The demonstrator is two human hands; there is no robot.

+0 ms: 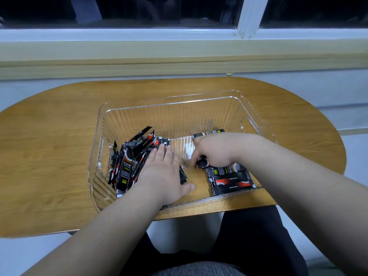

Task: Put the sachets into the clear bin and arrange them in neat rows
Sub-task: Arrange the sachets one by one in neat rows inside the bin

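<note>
In the head view the right hand (215,150) is nearer the work. Its fingers curl around the end of one sachet (202,163), whose long axis seems to run left to right, held just at the far edge of the flat row of sachets (231,180) lying crosswise in the right part of the clear bin (171,103). The left hand (165,172) presses straight, closed fingers on the loose pile of sachets (129,162) leaning on edge in the bin's left part, with bare floor between pile and row.
</note>
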